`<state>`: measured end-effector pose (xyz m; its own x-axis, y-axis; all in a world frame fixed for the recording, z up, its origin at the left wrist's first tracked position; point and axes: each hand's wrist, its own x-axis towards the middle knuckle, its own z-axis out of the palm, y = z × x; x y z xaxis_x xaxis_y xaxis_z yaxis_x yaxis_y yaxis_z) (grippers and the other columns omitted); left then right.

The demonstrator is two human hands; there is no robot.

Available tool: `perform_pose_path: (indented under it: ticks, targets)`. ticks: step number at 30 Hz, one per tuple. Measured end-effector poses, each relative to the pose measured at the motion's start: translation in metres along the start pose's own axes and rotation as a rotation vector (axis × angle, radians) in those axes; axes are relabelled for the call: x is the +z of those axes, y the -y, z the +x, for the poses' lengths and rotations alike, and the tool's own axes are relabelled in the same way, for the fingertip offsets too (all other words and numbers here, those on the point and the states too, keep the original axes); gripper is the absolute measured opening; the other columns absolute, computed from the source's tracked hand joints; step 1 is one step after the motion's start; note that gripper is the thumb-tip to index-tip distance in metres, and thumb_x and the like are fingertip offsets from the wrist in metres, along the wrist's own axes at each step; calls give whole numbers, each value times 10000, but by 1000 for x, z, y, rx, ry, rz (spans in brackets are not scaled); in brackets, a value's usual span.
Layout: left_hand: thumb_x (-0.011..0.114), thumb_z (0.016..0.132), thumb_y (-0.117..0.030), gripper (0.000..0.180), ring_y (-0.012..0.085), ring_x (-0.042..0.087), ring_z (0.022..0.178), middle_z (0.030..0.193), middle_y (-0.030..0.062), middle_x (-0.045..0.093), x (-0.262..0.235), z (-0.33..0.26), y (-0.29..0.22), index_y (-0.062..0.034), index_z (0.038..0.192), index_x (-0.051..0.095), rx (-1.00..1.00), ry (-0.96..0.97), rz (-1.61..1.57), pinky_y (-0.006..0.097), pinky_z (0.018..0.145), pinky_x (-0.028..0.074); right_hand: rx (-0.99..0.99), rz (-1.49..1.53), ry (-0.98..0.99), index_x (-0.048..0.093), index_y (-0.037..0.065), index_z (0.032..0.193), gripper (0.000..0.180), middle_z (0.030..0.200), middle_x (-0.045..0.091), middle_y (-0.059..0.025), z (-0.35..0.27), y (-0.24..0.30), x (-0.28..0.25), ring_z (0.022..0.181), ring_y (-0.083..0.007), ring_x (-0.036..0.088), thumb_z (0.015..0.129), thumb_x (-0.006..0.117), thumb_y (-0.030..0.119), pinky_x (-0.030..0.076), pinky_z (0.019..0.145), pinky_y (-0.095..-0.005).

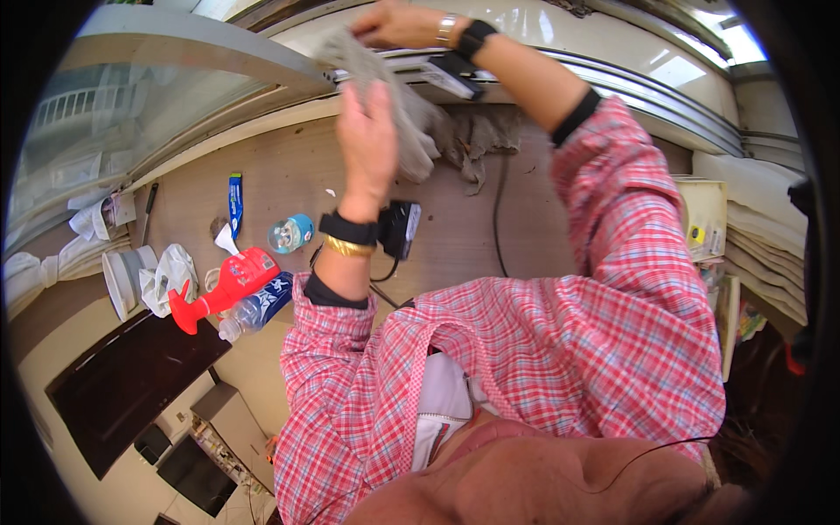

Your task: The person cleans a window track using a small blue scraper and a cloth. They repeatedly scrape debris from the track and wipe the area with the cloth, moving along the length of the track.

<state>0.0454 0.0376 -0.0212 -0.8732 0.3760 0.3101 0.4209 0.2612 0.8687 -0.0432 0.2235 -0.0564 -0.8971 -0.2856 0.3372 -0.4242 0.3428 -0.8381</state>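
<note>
A thin grey cloth (398,105) hangs in loose folds in front of the window frame. My right hand (398,24) grips its upper end, fingers curled over the edge. My left hand (367,144) is beside the cloth, fingers stretched upward and thumb apart; whether it touches the cloth is hard to tell. More ragged grey cloth (481,140) lies against the window ledge, on the brown wooden surface. I wear dark bands on both wrists, and a small black device (400,229) lies by my left wrist with a cable.
A red spray bottle (241,278), a clear bottle with a blue label (258,306), a small clear bottle (290,234) and a blue tube (234,206) stand or lie to the left. The metal window track (630,83) runs along the far side. A black cable (499,214) crosses the wood.
</note>
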Motion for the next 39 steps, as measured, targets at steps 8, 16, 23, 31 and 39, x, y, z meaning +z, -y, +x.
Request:
perform_pose_path:
  ticks: [8, 16, 23, 31, 39]
  targets:
    - [542, 948, -237, 267, 127, 519, 782, 885, 86, 624, 2, -40, 8, 14, 1040, 551, -243, 222, -188, 290, 722, 455, 42, -524, 110, 628, 29, 942, 163, 824, 639, -169, -74, 34, -16, 781, -371, 606, 809, 572, 104, 488, 717, -414]
    - [555, 941, -238, 290, 119, 513, 842, 923, 62, 613, -7, 23, 58, 40, 1024, 561, -321, -124, -276, 286, 772, 440, 59, -731, -65, 666, 86, 955, 215, 859, 673, -155, 12, 10, 37, 857, -343, 645, 779, 548, 121, 511, 738, -436]
    - [510, 946, -217, 294, 165, 494, 864, 1000, 121, 584, 4, 31, 75, 52, 1063, 519, -367, -248, -271, 325, 801, 431, 43, -842, 69, 697, 71, 848, 159, 851, 684, -149, 43, 8, 65, 800, -348, 659, 764, 574, 127, 527, 700, -433]
    - [545, 941, -249, 363, 167, 513, 902, 1005, 117, 594, 25, -2, 32, 58, 1127, 492, -249, 64, -247, 307, 837, 430, 27, -952, 301, 703, 28, 783, 187, 821, 674, -206, 30, 19, -15, 807, -343, 663, 788, 585, 174, 522, 724, -404]
    - [512, 947, -171, 488, 209, 517, 1093, 1237, 176, 544, 16, 21, 53, 64, 1345, 355, -215, -180, -259, 320, 951, 391, -60, -921, 117, 704, 110, 834, 160, 829, 691, -116, 39, 16, 49, 794, -314, 671, 771, 561, 140, 536, 671, -419]
